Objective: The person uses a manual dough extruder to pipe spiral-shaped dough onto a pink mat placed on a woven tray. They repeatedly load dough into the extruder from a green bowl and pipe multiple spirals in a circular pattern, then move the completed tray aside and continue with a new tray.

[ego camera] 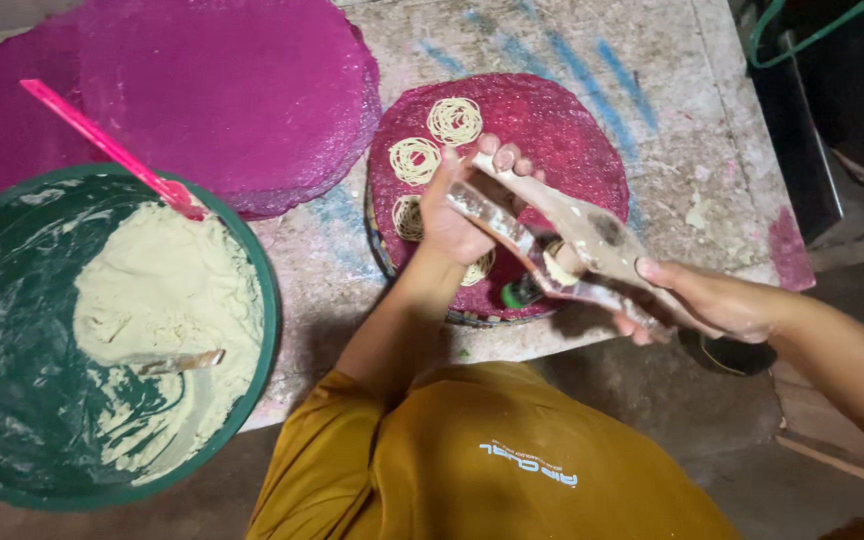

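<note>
Both our hands grip a dough-smeared wooden two-handled noodle press (pixel 562 245) held over a round magenta woven mat (pixel 562 130). Our left hand (pixel 457 215) is curled shut around one end of the press, fingers wrapped over its top edge. Our right hand (pixel 717 300) is closed on the far ends of the two long handles, squeezing them together. Small pale coils of pressed noodle strands (pixel 454 120) lie on the mat just beyond our left hand, with more partly hidden under it.

On the worn, paint-streaked grey bench (pixel 692 110), left of the mat, we see larger magenta mats (pixel 222 90) overlapping one another. Nearer us sits a big green round bowl (pixel 2 300) of pale yellow dough (pixel 162 300), with a pink plastic spatula (pixel 102 140) standing in it. Beside the bench, dark bare floor (pixel 802 470) shows.
</note>
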A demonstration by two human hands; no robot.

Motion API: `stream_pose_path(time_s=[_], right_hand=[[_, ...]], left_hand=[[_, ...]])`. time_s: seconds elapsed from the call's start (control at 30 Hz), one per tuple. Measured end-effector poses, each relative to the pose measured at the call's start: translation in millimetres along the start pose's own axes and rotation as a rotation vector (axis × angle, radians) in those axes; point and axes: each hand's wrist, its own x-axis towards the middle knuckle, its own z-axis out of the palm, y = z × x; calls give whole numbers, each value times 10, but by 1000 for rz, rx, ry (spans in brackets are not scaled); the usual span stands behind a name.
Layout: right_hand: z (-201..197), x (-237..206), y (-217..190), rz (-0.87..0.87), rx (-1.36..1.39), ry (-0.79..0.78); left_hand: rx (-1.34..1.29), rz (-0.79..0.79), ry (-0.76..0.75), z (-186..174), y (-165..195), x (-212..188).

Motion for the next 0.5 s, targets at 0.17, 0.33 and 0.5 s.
stream_pose_path(time_s=[0.17, 0.33, 0.5], right_hand=[[-62, 72, 17, -96, -368, 292], [113, 174, 89, -94, -379, 316], [-8, -5, -8, 14, -456, 376]], left_hand=[[-54, 86, 18, -405, -141, 206], [-51, 75, 20, -567, -72, 134], [-93, 113, 66, -547, -297, 166]])
